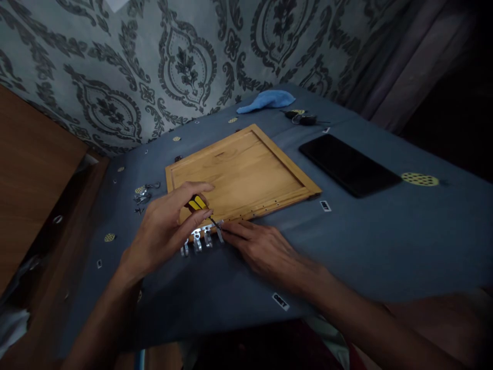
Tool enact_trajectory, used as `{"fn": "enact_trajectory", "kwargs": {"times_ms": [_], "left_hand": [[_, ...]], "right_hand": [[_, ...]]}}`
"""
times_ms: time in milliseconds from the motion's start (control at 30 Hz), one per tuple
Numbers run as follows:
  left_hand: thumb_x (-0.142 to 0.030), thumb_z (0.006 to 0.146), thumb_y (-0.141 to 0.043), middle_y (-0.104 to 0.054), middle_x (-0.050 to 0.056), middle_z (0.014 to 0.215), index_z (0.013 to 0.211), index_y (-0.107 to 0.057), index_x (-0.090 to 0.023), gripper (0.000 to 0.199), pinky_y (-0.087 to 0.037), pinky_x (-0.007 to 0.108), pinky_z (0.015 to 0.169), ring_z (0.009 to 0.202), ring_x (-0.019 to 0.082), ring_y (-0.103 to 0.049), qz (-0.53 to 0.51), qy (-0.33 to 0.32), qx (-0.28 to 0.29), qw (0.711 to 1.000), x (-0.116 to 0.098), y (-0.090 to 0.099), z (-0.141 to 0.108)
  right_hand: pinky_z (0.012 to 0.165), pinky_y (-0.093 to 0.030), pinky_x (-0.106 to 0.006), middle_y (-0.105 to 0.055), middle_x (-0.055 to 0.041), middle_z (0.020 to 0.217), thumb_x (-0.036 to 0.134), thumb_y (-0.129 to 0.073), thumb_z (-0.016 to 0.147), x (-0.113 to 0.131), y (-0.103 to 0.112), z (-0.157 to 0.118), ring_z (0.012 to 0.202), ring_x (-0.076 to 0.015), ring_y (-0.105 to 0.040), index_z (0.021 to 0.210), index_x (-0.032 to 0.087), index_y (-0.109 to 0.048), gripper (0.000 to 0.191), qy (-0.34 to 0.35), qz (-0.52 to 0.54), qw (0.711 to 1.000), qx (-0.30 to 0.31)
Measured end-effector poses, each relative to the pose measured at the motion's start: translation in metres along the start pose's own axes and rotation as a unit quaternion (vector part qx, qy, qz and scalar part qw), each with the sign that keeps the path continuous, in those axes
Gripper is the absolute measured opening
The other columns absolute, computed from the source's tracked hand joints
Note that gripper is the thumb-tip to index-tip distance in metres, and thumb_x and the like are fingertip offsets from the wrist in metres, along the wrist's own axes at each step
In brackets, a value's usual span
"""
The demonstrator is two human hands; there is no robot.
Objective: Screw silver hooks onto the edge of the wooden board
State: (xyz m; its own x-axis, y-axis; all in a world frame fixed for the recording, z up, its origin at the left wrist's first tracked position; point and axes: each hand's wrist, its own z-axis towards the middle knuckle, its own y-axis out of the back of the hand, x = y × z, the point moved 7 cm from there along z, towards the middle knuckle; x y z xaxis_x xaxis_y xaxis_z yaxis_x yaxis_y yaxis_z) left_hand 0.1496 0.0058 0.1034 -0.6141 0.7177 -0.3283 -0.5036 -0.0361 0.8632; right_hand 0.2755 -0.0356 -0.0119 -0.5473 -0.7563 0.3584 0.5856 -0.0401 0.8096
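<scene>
My left hand [162, 221] is closed around the yellow-and-black handle of a screwdriver [198, 202]. The screwdriver's thin shaft slants down to the near edge of a wooden panel [234, 169] with a raised frame. Along that edge sit several silver metal hooks [197, 240], side by side. My right hand [258, 241] has its fingertips pressed together at the rightmost hook, beside the screwdriver's tip. A row of small dark holes runs along the edge to the right of the fingers. The screw under the tip is too small to make out.
Loose metal hooks and small screws [143, 195] lie left of the panel. A black phone-like slab [350, 164] rests to the right. Farther back are a blue cloth [266, 100] and dark keys or a similar bunch [302, 118]. A patterned wall [188, 67] borders the table [385, 241].
</scene>
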Motion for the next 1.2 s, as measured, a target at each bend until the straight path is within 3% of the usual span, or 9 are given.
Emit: {"fn": "enact_trajectory", "kwargs": {"times_ms": [267, 533, 767, 967, 1200], "left_hand": [[-0.03, 0.102, -0.062, -0.074, 0.004, 0.11, 0.128, -0.063, -0.019, 0.028, -0.055, 0.024, 0.08, 0.089, 0.014, -0.071, 0.003, 0.011, -0.021, 1.0, 0.0, 0.001, -0.001], [-0.03, 0.102, -0.061, -0.074, 0.005, 0.109, 0.129, -0.062, -0.018, 0.029, -0.055, 0.025, 0.081, 0.088, 0.015, -0.072, 0.025, 0.021, -0.015, 0.999, 0.002, 0.001, 0.0], [-0.026, 0.1, -0.065, -0.074, 0.003, 0.113, 0.128, -0.062, -0.019, 0.028, -0.057, 0.021, 0.08, 0.083, 0.012, -0.07, 0.039, 0.011, -0.03, 0.999, -0.005, 0.0, -0.001], [-0.027, 0.1, -0.065, -0.074, 0.004, 0.118, 0.128, -0.064, -0.022, 0.028, -0.058, 0.025, 0.09, 0.101, 0.016, -0.072, 0.027, 0.027, -0.021, 0.999, -0.002, -0.004, -0.006], [-0.03, 0.098, -0.069, -0.075, 0.003, 0.114, 0.127, -0.065, -0.025, 0.03, -0.057, 0.026, 0.087, 0.098, 0.017, -0.073, 0.02, 0.045, -0.05, 0.998, 0.003, 0.006, -0.011]], "right_hand": [[0.091, -0.063, -0.041, -0.072, -0.0162, 0.133, -0.002, -0.052, 0.089, 0.0, 0.001, -0.001, 0.114, -0.0267, -0.072, 0.134, 0.009, -0.067, 0.048, 0.001, 0.001, 1.0, 0.002], [0.092, -0.063, -0.037, -0.072, -0.0131, 0.133, -0.002, -0.053, 0.087, -0.001, -0.002, -0.001, 0.116, -0.0247, -0.071, 0.134, 0.015, -0.067, 0.052, -0.006, -0.007, 1.0, 0.011], [0.093, -0.063, -0.04, -0.072, -0.0151, 0.133, -0.004, -0.051, 0.086, 0.0, 0.0, -0.001, 0.116, -0.0262, -0.071, 0.135, 0.012, -0.066, 0.053, -0.001, 0.001, 1.0, -0.002], [0.094, -0.062, -0.037, -0.072, -0.0148, 0.134, -0.002, -0.055, 0.088, -0.001, 0.0, -0.001, 0.115, -0.0251, -0.072, 0.132, 0.014, -0.067, 0.048, -0.005, 0.0, 1.0, 0.002], [0.09, -0.063, -0.036, -0.072, -0.0127, 0.133, 0.0, -0.057, 0.09, -0.001, -0.001, -0.001, 0.115, -0.0251, -0.072, 0.132, 0.016, -0.067, 0.047, -0.017, -0.002, 1.0, 0.023]]}}
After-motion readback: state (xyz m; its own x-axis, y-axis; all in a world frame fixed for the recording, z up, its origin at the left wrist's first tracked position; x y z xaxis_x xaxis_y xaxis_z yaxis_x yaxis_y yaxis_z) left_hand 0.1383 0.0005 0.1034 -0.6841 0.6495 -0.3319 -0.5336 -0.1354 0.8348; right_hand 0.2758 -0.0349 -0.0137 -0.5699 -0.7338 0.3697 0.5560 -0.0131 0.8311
